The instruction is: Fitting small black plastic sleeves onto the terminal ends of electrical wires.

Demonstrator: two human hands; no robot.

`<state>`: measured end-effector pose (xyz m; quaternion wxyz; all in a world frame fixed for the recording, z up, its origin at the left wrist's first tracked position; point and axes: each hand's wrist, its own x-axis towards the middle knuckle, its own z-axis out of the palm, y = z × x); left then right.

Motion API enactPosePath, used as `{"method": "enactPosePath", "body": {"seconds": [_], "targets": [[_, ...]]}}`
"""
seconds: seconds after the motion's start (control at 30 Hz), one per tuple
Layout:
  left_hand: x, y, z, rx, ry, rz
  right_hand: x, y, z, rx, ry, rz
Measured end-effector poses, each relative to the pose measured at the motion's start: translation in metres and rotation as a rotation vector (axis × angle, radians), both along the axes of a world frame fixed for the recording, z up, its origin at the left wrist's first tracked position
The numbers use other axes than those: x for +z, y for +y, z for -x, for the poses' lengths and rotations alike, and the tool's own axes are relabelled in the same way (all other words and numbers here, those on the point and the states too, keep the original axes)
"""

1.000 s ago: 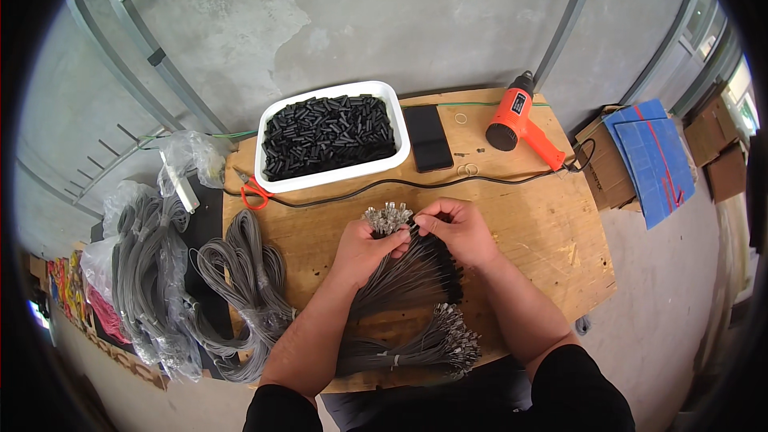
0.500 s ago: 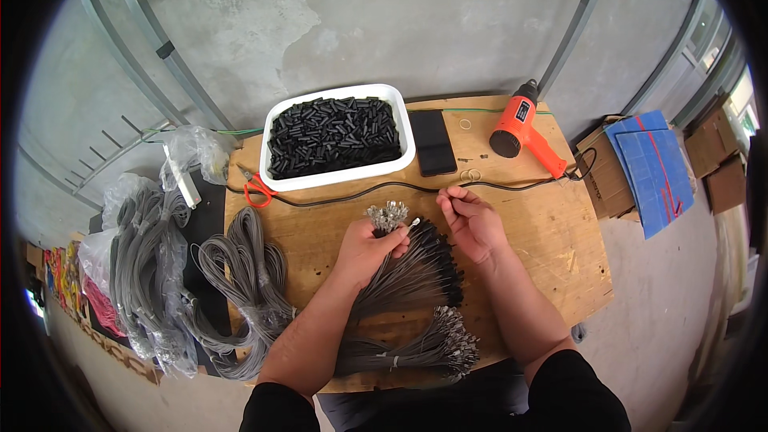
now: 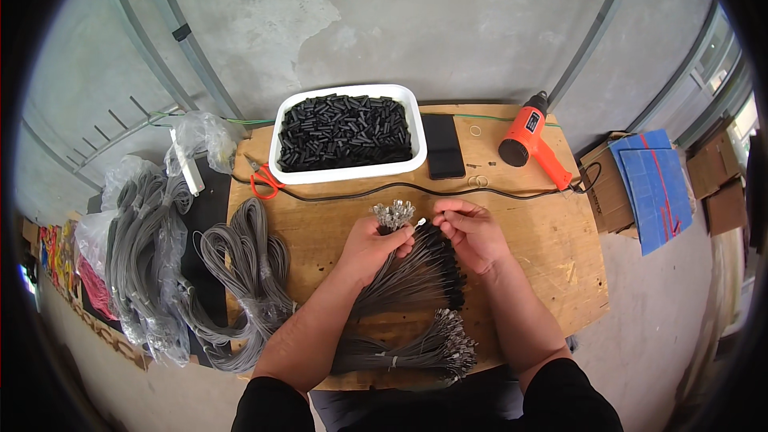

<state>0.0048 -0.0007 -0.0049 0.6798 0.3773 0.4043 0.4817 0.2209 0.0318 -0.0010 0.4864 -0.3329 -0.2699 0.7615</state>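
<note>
- The wooden tabletop (image 3: 552, 236) sits slightly further right at its far edge than half a second ago; everything on it has shifted likewise, so the view itself has turned a little.
- Grey cable coils (image 3: 248, 272) lie at its left side, their arrangement unchanged.
- The white plastic tub (image 3: 352, 176), filled with short black sleeves (image 3: 344, 132), stands at the back as before.
- The grey cable bundle (image 3: 404, 272) fans out across the middle of the tabletop, between the forearms, with black ends toward the right.
- A second tied bundle (image 3: 384, 358), metal terminals pointing right, lies nearer the person, unmoved.
- The orange heat gun (image 3: 528, 132) rests at the back right, right of the black phone (image 3: 445, 146).
- Left of the hands, the left one (image 3: 376, 244) is curled around the grey cable bundle below its terminals (image 3: 394, 213), much as before.
- The right hand (image 3: 472, 236), drawn away half a second ago, is now closer; thumb and fingers pinch a small dark piece (image 3: 446, 212), too small to identify.
- One pale cable tip (image 3: 421, 222) sticks out beside the left thumb, just short of the right fingertips.
</note>
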Motion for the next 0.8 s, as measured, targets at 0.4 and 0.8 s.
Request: {"method": "enactPosePath", "body": {"seconds": [0.4,0.8], "targets": [[0.0016,-0.0005,0.0022,-0.029,0.004,0.014,0.0064,-0.0115,0.0058,0.074,-0.317,-0.187],[-0.0002,0.0000,0.0029,-0.041,-0.006,-0.004,0.0053,-0.0112,0.0085,0.105,-0.287,-0.233]]}}
